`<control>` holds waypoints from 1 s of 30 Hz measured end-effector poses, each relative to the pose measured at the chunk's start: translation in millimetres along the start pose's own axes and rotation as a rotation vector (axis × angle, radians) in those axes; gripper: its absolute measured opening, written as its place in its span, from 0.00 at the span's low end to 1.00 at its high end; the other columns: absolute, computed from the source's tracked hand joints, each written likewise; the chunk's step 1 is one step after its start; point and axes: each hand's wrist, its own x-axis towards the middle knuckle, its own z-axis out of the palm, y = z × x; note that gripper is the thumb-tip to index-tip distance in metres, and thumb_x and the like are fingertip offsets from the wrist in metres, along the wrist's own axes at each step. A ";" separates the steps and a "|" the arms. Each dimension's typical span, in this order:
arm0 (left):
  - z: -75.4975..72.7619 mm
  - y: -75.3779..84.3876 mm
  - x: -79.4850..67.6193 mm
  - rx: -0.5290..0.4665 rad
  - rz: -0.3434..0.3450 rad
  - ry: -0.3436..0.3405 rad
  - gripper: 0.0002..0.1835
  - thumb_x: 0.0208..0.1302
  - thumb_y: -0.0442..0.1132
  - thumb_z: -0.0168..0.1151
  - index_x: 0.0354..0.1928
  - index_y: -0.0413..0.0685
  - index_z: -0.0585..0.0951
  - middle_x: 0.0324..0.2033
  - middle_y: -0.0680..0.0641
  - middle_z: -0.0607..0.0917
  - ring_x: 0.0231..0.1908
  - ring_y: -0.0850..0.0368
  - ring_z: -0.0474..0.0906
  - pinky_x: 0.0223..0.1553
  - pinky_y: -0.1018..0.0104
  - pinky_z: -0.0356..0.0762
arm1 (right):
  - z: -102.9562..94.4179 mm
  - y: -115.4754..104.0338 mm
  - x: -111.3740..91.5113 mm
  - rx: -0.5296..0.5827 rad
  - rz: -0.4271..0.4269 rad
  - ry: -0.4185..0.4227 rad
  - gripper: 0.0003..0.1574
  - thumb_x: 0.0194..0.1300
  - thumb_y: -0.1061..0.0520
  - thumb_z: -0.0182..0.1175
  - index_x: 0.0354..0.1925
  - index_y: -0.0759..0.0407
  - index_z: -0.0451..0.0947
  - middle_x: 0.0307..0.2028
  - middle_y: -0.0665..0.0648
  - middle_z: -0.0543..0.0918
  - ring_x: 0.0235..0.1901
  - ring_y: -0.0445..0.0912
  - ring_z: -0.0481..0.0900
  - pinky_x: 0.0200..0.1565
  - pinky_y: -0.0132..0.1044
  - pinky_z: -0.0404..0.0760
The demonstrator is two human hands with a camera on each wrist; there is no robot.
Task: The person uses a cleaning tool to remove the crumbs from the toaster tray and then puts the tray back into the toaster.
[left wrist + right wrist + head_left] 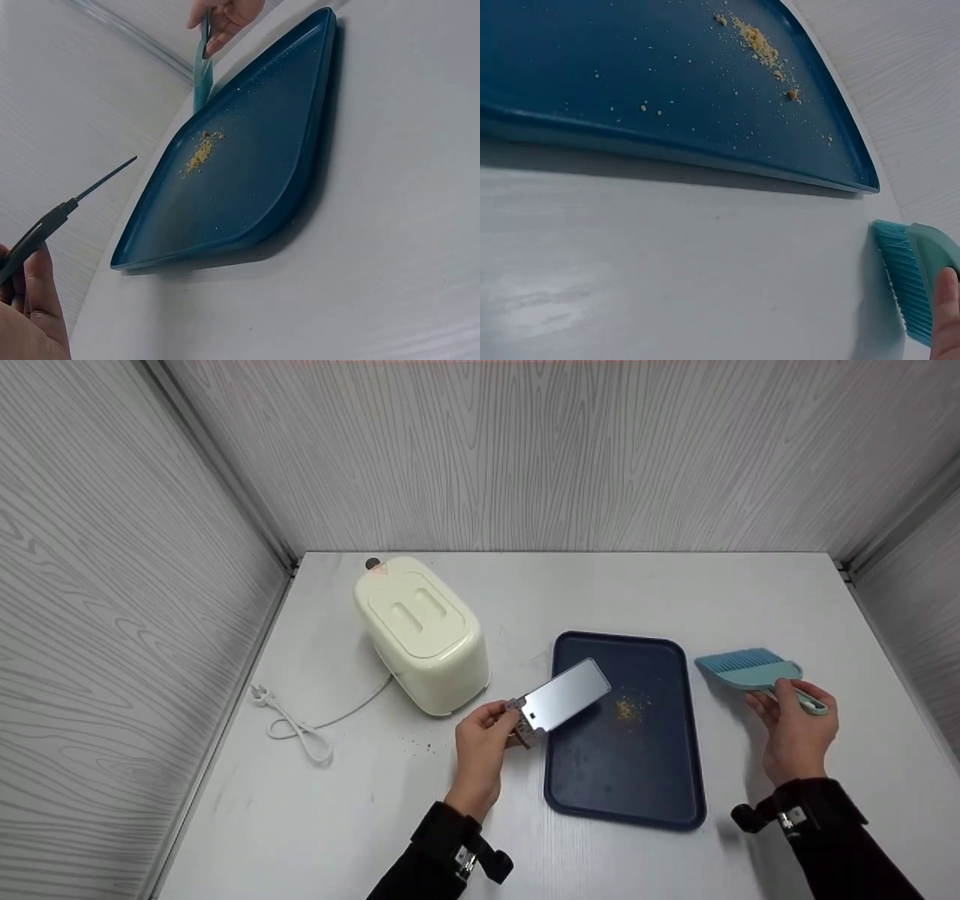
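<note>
My left hand (481,746) pinches the grey end of a crumb tray (568,695), a flat silver plate that slants over the left side of a dark blue tray (622,780). In the left wrist view the crumb tray (105,178) shows edge-on, raised off the table. Yellowish crumbs (628,708) lie in a small pile on the blue tray, with finer specks scattered around. To the right of that tray, my right hand (801,727) grips a teal hand brush (750,667) by its handle. The brush's bristles (906,281) are near the tabletop, outside the tray's rim.
A cream toaster (420,637) with a lidded top stands at the back left. Its white cord and plug (289,720) lie on the table beside it. A few dark crumbs (424,746) are scattered in front of the toaster. Grey wood-grain walls (480,457) enclose the table.
</note>
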 end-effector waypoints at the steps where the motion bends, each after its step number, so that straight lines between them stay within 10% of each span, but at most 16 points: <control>1: 0.1 0.2 -0.1 0.001 -0.001 0.001 0.10 0.64 0.31 0.66 0.45 0.32 0.84 0.37 0.41 0.86 0.36 0.54 0.84 0.36 0.63 0.86 | -0.4 -0.3 0.0 -0.012 0.006 0.002 0.27 0.71 0.61 0.65 0.58 0.57 0.60 0.53 0.61 0.74 0.39 0.49 0.89 0.46 0.39 0.88; 9: 0.7 0.4 -0.5 0.007 -0.003 0.003 0.11 0.65 0.31 0.66 0.46 0.32 0.84 0.38 0.41 0.86 0.36 0.54 0.84 0.36 0.63 0.86 | -2.8 -1.9 -2.1 -0.292 -0.002 0.090 0.21 0.72 0.54 0.64 0.56 0.53 0.66 0.52 0.56 0.75 0.39 0.44 0.88 0.43 0.31 0.87; 21: 0.9 -0.9 -0.6 0.007 -0.001 0.007 0.12 0.63 0.32 0.67 0.46 0.31 0.84 0.35 0.43 0.85 0.34 0.56 0.84 0.34 0.65 0.85 | -21.8 7.1 9.4 -0.992 -0.091 0.175 0.28 0.70 0.38 0.64 0.59 0.53 0.76 0.27 0.34 0.83 0.35 0.31 0.81 0.38 0.25 0.75; 30: 0.4 -0.1 -1.6 0.005 -0.005 0.004 0.11 0.64 0.32 0.67 0.46 0.33 0.85 0.36 0.42 0.86 0.35 0.54 0.85 0.35 0.63 0.86 | -22.1 8.3 10.8 -1.281 -0.181 0.135 0.35 0.74 0.41 0.58 0.63 0.67 0.74 0.32 0.53 0.87 0.22 0.28 0.74 0.27 0.24 0.72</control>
